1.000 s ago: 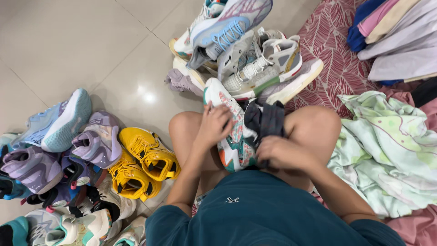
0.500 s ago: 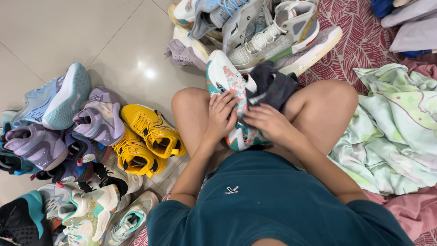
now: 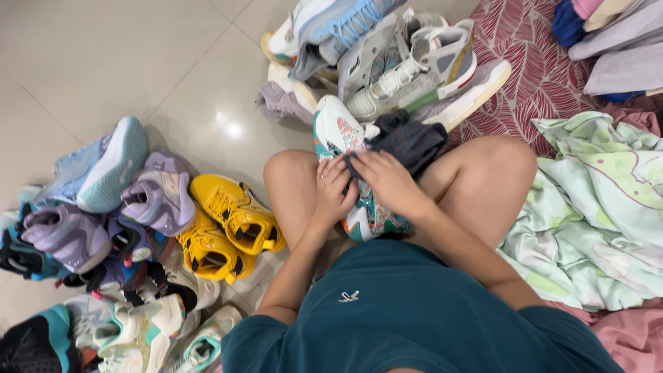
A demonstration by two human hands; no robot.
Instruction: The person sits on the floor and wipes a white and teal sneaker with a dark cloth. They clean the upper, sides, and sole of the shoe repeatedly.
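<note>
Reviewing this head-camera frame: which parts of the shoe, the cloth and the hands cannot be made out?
- Middle of the teal patterned shoe: covered by both hands.
- Left hand palm and right hand fingertips: turned away or tucked under.
- Dark cloth: bunched, so its shape is unclear, as is how the right hand grips it.
- Shoe's heel end: partly hidden between the legs.
- Black and teal shoe: cut off by the frame's bottom-left corner.
</note>
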